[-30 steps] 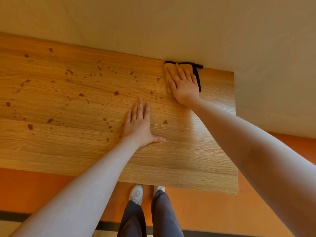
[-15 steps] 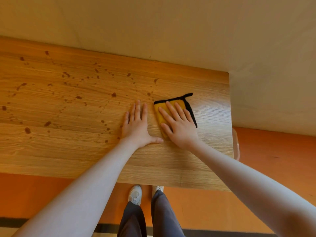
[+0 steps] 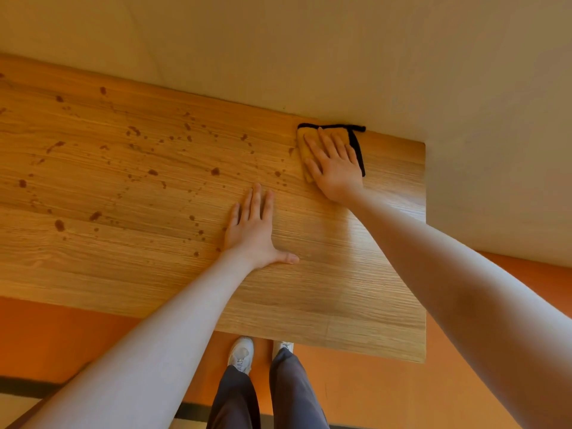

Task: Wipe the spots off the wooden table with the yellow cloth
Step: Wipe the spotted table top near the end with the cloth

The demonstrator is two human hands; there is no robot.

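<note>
Dark brown spots (image 3: pixel 133 168) scatter across the left and middle of the wooden worktop (image 3: pixel 309 292), thinning out toward its right end, where the grain shows bare and glossy. Near the middle, the left hand (image 3: pixel 252 230) lies flat on the wood, palm down, fingers straight and close together, thumb spread out to the right; its grip is released and holds nothing. A few small spots sit just left of its wrist. Farther right, at the far edge against the beige wall (image 3: pixel 340 57), the right hand (image 3: pixel 335 168) presses flat on the yellow cloth (image 3: pixel 305 140), fingers straight and laid over it, the grip released rather than curled around the fabric. The cloth's black trim shows along its far and right sides. Below the near edge, two white shoes (image 3: pixel 241 354) and dark trousers (image 3: pixel 266 397) stand on an orange floor (image 3: pixel 371 391).
</note>
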